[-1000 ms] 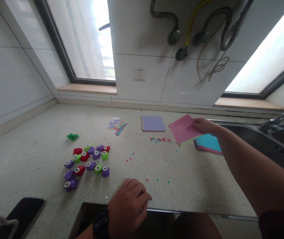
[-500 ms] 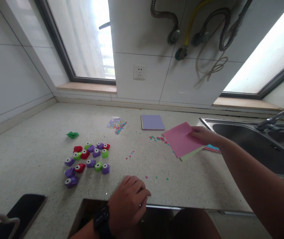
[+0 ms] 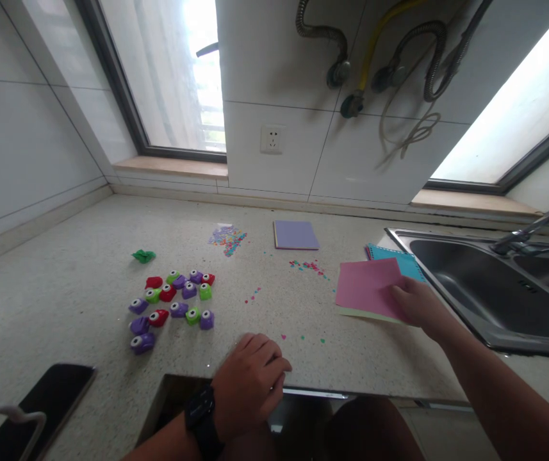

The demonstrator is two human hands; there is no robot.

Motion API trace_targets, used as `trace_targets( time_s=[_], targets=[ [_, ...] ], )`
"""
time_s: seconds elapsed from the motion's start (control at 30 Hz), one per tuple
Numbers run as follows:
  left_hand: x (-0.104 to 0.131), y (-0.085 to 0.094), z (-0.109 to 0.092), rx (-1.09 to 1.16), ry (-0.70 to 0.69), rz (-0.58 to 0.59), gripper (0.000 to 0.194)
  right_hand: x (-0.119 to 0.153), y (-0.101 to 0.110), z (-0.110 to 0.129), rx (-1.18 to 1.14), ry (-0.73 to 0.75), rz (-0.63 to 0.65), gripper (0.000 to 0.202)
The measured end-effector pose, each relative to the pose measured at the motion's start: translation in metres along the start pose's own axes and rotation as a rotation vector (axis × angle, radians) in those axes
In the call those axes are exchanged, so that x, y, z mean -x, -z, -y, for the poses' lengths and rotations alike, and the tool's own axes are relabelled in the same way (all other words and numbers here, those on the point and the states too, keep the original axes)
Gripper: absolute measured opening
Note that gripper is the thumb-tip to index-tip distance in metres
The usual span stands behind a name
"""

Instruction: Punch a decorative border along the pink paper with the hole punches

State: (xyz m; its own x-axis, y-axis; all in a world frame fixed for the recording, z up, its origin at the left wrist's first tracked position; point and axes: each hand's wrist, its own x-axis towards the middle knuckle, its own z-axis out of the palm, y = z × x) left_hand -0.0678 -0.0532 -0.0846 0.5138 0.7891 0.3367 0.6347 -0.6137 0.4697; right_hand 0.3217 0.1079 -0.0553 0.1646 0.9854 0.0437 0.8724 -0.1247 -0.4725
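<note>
The pink sheet (image 3: 369,286) is in the right hand (image 3: 421,307), above the desk (image 3: 351,365), with a pale green sheet (image 3: 373,315) showing along its near edge. The right fingers pinch the pink sheet at its three o'clock side, thumb on top, the other fingers hidden beneath.

Taking clock directions from the pink sheet, with twelve towards the wall (image 3: 274,166), blue sheets (image 3: 399,261) lie at one o'clock, partly covered from view by it. The steel sink (image 3: 490,282) is at three. Loose confetti (image 3: 309,266) lies between nine and ten, near the sheet; the purple pad (image 3: 296,235) is flat at ten. Three small bits (image 3: 302,338) lie at eight, by the front edge.

Farther off at eight, the left hand (image 3: 252,378), wearing a black watch (image 3: 200,410), rests at the desk's front edge. Its fingers are loosely bent side by side; how far they close underneath I cannot tell. At nine sits a cluster of red, green and purple craft punches (image 3: 179,310), with a crumpled green piece (image 3: 144,256) just beyond.
</note>
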Motion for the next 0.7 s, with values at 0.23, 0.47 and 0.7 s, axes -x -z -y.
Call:
trace_targets(
  time_s=[0.23,0.47,0.7],
  targets=[
    [0.001,0.000,0.000,-0.001,-0.002,0.007,0.016,-0.017,-0.029,0.052,0.098,0.081,0.004,0.022],
    [0.002,-0.001,0.003,-0.020,-0.018,-0.007,0.013,-0.026,-0.055,0.084,0.063,0.136,0.060,0.026],
    [0.001,0.000,0.004,-0.034,-0.033,-0.022,0.014,-0.029,-0.077,0.112,0.006,0.189,0.092,0.027]
  ],
)
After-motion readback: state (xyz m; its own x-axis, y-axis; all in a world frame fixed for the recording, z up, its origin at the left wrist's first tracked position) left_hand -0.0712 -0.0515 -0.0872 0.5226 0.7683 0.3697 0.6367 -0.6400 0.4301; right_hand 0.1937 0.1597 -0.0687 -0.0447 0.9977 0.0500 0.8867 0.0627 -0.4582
